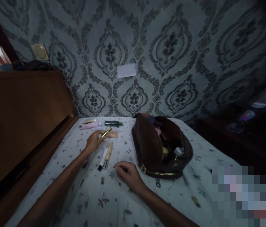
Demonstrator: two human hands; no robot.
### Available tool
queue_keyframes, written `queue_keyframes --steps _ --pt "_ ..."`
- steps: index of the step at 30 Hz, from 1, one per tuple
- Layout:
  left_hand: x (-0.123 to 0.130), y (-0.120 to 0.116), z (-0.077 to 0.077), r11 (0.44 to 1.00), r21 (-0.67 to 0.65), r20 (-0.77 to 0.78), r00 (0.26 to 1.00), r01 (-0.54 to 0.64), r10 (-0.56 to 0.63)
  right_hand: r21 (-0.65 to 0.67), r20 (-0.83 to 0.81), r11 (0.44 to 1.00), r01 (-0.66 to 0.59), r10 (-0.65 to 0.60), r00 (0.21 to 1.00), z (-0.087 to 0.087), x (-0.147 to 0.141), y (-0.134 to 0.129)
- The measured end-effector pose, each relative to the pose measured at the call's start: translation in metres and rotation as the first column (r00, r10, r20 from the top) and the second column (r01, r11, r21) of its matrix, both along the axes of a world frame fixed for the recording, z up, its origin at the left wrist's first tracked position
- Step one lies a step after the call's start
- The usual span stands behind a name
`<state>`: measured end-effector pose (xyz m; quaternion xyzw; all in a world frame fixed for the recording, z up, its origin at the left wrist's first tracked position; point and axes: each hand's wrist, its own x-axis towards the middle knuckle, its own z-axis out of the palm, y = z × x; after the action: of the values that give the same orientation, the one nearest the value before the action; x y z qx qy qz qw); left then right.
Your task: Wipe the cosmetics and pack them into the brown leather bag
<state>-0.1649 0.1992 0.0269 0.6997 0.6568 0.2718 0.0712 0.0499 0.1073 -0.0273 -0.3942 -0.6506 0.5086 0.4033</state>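
My left hand (94,141) grips a small gold tube (106,132) by its near end, above a peach-coloured tube (114,134). Over the patterned white sheet, my right hand (128,174) is curled, its fingers near the sheet; whether it holds anything is too small to tell. Between the hands lie a white tube with a black cap (103,159) and a beige tube (108,155), side by side. Farther back are a pink tube (89,125) and a dark green tube (112,123). An open brown bag (147,145) stands right of them with cosmetics inside.
A wooden panel (24,119) rises at the left. Behind the sheet (123,205) is a patterned wall (133,41) with a white card (126,70). A clear bottle (246,116) lies in the dark area at right; the lower right corner is pixelated.
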Motion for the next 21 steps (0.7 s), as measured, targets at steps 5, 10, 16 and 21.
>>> queue_keyframes --steps 5,10,16,21 --pt "0.007 -0.038 -0.001 0.998 -0.014 0.039 0.998 0.056 -0.056 -0.100 -0.150 0.995 0.019 -0.034 0.988 -0.002 -0.001 0.004" --pt "0.013 -0.068 0.001 0.990 -0.012 0.041 0.989 0.141 -0.140 -0.119 -0.209 0.992 0.051 -0.075 0.975 -0.003 -0.002 0.006" --pt "0.025 -0.101 -0.001 0.970 0.029 0.012 0.971 0.240 -0.240 -0.163 -0.268 0.985 0.063 -0.105 0.958 -0.002 0.001 0.006" --pt "0.034 -0.120 -0.008 0.962 0.063 -0.045 0.963 0.267 -0.264 -0.194 -0.306 0.978 0.082 -0.140 0.942 -0.001 0.005 0.001"
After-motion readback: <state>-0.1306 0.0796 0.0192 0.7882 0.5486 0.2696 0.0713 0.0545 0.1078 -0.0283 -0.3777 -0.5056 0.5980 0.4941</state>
